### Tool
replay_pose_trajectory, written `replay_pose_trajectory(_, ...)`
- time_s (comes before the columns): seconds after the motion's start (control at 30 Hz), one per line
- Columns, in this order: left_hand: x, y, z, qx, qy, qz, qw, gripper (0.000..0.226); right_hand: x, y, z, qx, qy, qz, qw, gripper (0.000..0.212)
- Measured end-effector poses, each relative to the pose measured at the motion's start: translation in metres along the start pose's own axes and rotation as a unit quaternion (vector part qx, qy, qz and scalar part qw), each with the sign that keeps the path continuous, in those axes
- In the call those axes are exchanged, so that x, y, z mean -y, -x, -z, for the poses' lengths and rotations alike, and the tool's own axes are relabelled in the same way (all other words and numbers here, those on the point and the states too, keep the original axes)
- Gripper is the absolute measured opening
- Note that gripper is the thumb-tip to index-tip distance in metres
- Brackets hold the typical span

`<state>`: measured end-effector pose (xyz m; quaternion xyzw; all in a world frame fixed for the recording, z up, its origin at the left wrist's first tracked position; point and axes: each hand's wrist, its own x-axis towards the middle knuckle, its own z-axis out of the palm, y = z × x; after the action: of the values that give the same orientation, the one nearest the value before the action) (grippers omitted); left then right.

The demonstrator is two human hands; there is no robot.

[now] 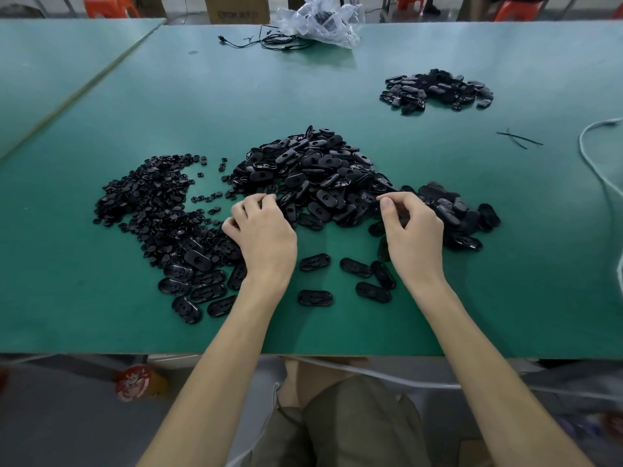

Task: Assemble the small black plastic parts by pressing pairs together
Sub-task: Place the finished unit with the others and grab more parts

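A big pile of oval black parts [320, 176] sits in the middle of the green table [101, 315]. Both hands are at the near side of this big pile.

The left hand [264, 234] is at the pile's near left corner, palm down. Its fingers [261, 198] are bent, with the tips down among the parts. They hide what is under them, so I cannot tell if the hand has hold of a part. The right hand [416, 230] is at the pile's near right side. Its thumb [387, 206] and the other fingers curl in toward each other, with the tips at the pile. I cannot tell if a part is pinched there either.

Just left of the big pile is a wide pile of small round black parts [148, 203], and the two piles touch at the near end. Some loose oval parts [315, 262] lie flat on the table, nearer than the big pile, around the two wrists.

Well behind the big pile and off to its right is a smaller heap of black parts [438, 91]. To the right of the big pile lie two thin black ties [519, 139], crossed over each other. Further right is a white cable [596, 163]. Far behind the big pile, at the table's far edge, are a clear plastic bag [320, 18] and a black wire [269, 43].
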<state>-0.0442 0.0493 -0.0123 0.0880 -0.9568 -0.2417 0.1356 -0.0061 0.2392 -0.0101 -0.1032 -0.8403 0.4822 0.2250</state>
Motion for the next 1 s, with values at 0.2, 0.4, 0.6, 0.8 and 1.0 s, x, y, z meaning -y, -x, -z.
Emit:
replay_pose_trajectory(0.2,0.001,0.0,-0.002,-0.025,-0.009,-0.008,1.0,0.046,-0.002,-0.001,-0.001,-0.008,-0.009,-0.006,1.0,0.021)
replay_pose_trajectory(0.4,0.001,0.0,-0.002,-0.022,0.0,-0.016,1.0,0.034,-0.001,-0.001,0.0,-0.028,-0.038,-0.003,0.999,0.02)
replay_pose_trajectory(0.6,-0.002,0.005,0.006,-0.067,0.124,-0.051,0.989,0.022,0.004,0.003,0.002,-0.025,-0.069,0.015,0.997,0.014)
replay_pose_trajectory(0.8,-0.007,0.012,0.012,-0.064,0.286,-0.124,0.948,0.018,0.005,0.006,0.001,0.019,-0.119,0.017,0.993,0.008)
replay_pose_trajectory(1.0,-0.006,0.012,0.011,0.009,0.367,-0.153,0.918,0.016,0.004,0.005,0.001,0.048,-0.143,0.019,0.988,0.01)
